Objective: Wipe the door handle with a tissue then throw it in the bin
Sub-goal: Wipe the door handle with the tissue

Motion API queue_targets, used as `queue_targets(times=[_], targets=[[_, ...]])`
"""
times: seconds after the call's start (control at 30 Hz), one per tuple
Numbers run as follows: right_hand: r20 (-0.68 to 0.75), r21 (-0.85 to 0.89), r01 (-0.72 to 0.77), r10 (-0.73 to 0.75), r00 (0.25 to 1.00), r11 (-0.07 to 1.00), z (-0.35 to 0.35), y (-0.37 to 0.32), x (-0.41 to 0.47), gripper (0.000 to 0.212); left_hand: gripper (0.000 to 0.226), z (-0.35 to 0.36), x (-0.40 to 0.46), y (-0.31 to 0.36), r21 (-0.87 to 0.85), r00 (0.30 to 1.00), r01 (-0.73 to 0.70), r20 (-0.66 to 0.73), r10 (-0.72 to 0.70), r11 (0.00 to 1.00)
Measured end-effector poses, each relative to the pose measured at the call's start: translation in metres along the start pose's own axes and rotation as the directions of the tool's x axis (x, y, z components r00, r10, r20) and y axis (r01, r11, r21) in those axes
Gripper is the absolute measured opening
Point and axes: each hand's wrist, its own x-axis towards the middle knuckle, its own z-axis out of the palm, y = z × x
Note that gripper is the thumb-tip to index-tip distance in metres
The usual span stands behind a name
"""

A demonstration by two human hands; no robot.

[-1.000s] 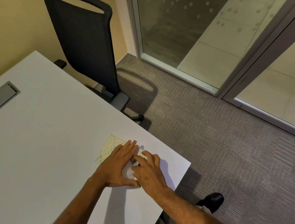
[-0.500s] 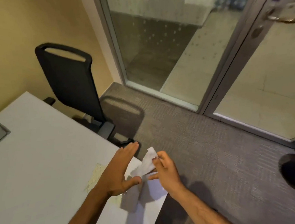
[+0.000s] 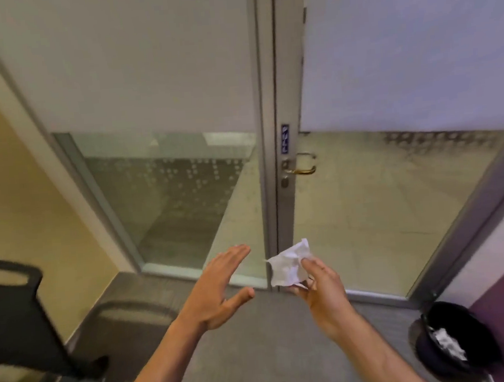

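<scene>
the tissue (image 3: 290, 265) is pinched loosely in the right hand (image 3: 320, 285), crumpled, with most of the sheet standing free above and to the left of the fingertips (image 3: 308, 261). the left hand (image 3: 215, 293) is held flat and spread wide, palm turned toward the right hand, with nothing in it and a gap left between it and the tissue.

several things could go wrong from here. the tissue appears to be gripped only at one edge, so it could be dropped onto the carpet during the reach, or folded away from the metal so that bare fingers rather than paper are drawn along the lever. thin paper pressed hard on a narrow bar could also be torn, and scraps left behind. the door could be pulled ajar if the lever is pressed down while wiped. the throw could be missed later, since the opening is narrow and a light tissue drifts.

the door handle (image 3: 301, 166) is seen well beyond the hands, higher up and almost straight ahead of the right hand, on the door frame (image 3: 279, 212); it has not yet been touched, so the wiping is judged not begun. the bin (image 3: 455, 337) lies on the floor to the right of the right forearm, nearer than the hands, with something pale already inside.
</scene>
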Motion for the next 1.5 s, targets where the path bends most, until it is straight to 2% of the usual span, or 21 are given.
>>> queue_targets(times=[0.17,0.37,0.67,0.77,0.9,1.03,1.13,1.23,1.3,1.37,1.43,1.5], targets=[[-0.117,0.054,0.056,-0.049,0.992,0.997,-0.051,-0.057,0.050,0.021,0.089,0.018,0.103,0.016,0.011,0.994,-0.103,0.034,0.102,0.995],[-0.210,0.035,0.103,-0.093,0.973,0.994,-0.074,-0.089,0.125,0.027,0.096,0.026,0.225,-0.017,0.108,0.964,-0.250,0.114,0.238,0.962],[-0.432,-0.084,0.125,-0.149,0.890,0.989,-0.074,-0.104,0.285,0.024,0.090,0.038,0.436,-0.103,0.240,0.845,-0.521,0.281,0.455,0.819],[-0.480,-0.084,0.123,-0.149,0.864,0.989,-0.070,-0.108,0.334,0.023,0.090,0.031,0.498,-0.124,0.291,0.790,-0.598,0.373,0.487,0.747],[-0.544,-0.066,0.135,-0.149,0.826,0.989,-0.070,-0.110,0.380,0.021,0.089,0.023,0.570,-0.137,0.373,0.677,-0.733,0.484,0.554,0.569],[-0.595,-0.122,0.134,-0.181,0.783,0.983,-0.075,-0.116,0.421,0.030,0.088,0.025,0.628,-0.143,0.419,0.577,-0.815,0.530,0.622,0.399],[-0.624,-0.200,0.093,-0.200,0.755,0.975,-0.081,-0.124,0.454,0.027,0.085,0.034,0.652,-0.148,0.446,0.528,-0.840,0.544,0.653,0.308],[-0.612,-0.404,0.048,-0.309,0.728,0.914,-0.083,-0.133,0.485,0.023,0.082,0.042,0.661,-0.155,0.485,0.487,-0.844,0.514,0.706,0.228],[-0.524,-0.609,0.024,-0.425,0.738,0.793,-0.078,-0.141,0.500,0.021,0.082,0.042,0.661,-0.157,0.515,0.468,-0.835,0.479,0.742,0.194],[-0.397,-0.764,-0.001,-0.469,0.789,0.645,-0.075,-0.143,0.515,0.021,0.082,0.047,0.664,-0.159,0.523,0.460,-0.832,0.466,0.756,0.184],[-0.254,-0.849,-0.011,-0.389,0.885,0.529,-0.072,-0.140,0.523,0.022,0.081,0.049,0.662,-0.161,0.531,0.445,-0.831,0.454,0.772,0.167],[-0.170,-0.877,-0.028,-0.255,0.952,0.480,-0.070,-0.138,0.527,0.031,0.080,0.050,0.662,-0.160,0.536,0.430,-0.831,0.447,0.785,0.150]])
